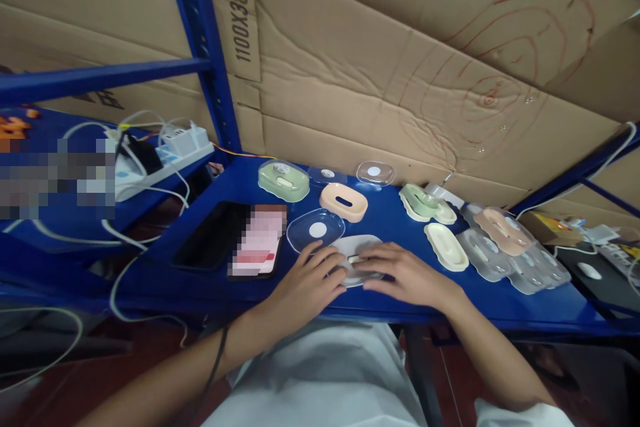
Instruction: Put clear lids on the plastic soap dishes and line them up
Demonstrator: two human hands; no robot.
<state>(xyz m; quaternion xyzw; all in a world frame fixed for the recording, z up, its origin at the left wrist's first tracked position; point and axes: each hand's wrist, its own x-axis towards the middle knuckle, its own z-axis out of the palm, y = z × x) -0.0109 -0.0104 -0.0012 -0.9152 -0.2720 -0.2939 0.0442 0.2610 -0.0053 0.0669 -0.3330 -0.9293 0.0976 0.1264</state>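
A pale grey soap dish (364, 240) lies on the blue table in front of me, partly covered by my fingers. My left hand (317, 277) grips its left side with the fingers bent over the edge. From the right, my right hand (397, 270) holds it, fingertips near the small slot at its middle and thumb along the near edge. Just beyond my left hand is a clear lid (305, 230) with a round white sticker. A peach soap dish piece (344, 201) with a dark oval slot sits behind the grey one.
At the back are a green soap dish under a clear cover (284, 181) and another clear lid (376, 173). Cream trays (447, 247), green pieces (419, 200) and stacked clear covers (533, 270) lie to the right. A lit phone (260, 240) is on the left. Cables trail beside a power strip (165, 170).
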